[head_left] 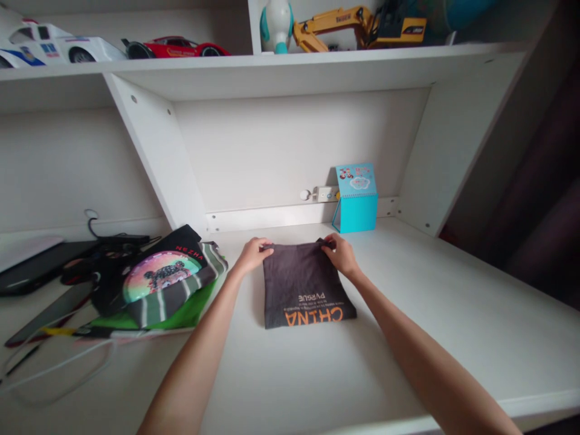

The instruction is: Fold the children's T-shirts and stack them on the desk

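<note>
A folded dark grey T-shirt [304, 287] with orange "CHINA" lettering lies flat on the white desk [408, 314]. My left hand [252, 253] pinches its far left corner, fingers closed on the cloth. My right hand [341, 254] grips the far right corner the same way. Both arms reach forward from the near edge of the desk.
A pile of folded clothes [167, 284] lies left of the shirt, with a dark laptop [40, 263] and cables beyond it. A turquoise box [357, 199] stands against the back panel. Toy cars [176, 47] and a yellow toy excavator [357, 24] sit on the shelf above.
</note>
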{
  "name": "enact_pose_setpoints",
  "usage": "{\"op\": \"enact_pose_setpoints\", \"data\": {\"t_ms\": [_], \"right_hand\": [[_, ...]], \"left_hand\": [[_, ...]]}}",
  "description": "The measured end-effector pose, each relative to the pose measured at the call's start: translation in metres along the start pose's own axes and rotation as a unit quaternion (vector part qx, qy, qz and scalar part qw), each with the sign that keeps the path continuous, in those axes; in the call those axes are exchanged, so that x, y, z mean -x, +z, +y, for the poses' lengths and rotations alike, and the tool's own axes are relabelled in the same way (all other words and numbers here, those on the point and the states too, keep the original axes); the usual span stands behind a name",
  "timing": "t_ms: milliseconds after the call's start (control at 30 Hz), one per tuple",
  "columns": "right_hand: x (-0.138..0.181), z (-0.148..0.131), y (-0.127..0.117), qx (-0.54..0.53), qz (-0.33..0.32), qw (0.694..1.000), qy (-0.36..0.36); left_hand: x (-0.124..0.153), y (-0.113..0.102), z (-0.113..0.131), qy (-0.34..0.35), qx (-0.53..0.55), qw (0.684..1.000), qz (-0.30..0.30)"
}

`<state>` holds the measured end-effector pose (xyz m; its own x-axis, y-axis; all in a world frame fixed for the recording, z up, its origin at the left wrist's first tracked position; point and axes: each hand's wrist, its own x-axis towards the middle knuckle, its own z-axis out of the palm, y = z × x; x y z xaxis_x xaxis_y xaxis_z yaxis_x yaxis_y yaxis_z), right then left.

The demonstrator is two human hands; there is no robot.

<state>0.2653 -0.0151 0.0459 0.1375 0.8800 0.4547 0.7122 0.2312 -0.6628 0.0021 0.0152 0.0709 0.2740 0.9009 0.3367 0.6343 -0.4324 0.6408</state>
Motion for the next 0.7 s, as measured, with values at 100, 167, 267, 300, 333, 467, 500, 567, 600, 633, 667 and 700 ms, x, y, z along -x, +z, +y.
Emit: {"op": "enact_pose_setpoints", "data": {"t_ms": [100,167,267,300,333,467,500,567,600,633,667,700], "right_hand": [[0.004,-0.037,-0.041,-0.084,0.137,0.983,-0.089],[0.016,-0.063,-0.069,-0.123,0.196,0.961,-0.153],[0.045,-0.095,-0.105,-0.121,0.083,0.968,-0.204],[0.054,-0.102,-0.114,-0.124,-0.019,0.969,-0.214],[0.062,-0.107,-0.120,-0.133,-0.141,0.956,-0.218],[0.069,-0.105,-0.113,-0.161,-0.475,0.846,-0.183],[0.065,-0.099,-0.103,-0.145,-0.469,0.852,-0.181],[0.055,-0.081,-0.076,-0.081,-0.399,0.892,-0.197],[0.050,-0.070,-0.062,-0.041,-0.367,0.906,-0.208],[0.046,-0.059,-0.049,-0.005,-0.352,0.911,-0.217],[0.043,-0.049,-0.037,0.024,-0.353,0.908,-0.223],[0.042,-0.039,-0.028,0.048,-0.363,0.903,-0.225]], "left_hand": [[0.003,-0.031,0.036,0.091,0.094,0.989,0.073],[0.010,-0.053,0.057,0.132,0.137,0.979,0.066],[0.024,-0.077,0.067,0.117,0.150,0.982,-0.015],[0.027,-0.082,0.064,0.090,0.143,0.984,-0.063],[0.029,-0.084,0.058,0.050,0.123,0.984,-0.117],[0.027,-0.079,0.031,-0.112,-0.039,0.969,-0.218],[0.025,-0.074,0.028,-0.123,-0.061,0.969,-0.204],[0.023,-0.061,0.028,-0.111,-0.052,0.974,-0.189],[0.022,-0.053,0.030,-0.099,-0.035,0.975,-0.198],[0.022,-0.045,0.033,-0.090,-0.023,0.972,-0.215],[0.022,-0.036,0.036,-0.082,-0.018,0.968,-0.235],[0.022,-0.028,0.038,-0.076,-0.025,0.964,-0.252]]}}
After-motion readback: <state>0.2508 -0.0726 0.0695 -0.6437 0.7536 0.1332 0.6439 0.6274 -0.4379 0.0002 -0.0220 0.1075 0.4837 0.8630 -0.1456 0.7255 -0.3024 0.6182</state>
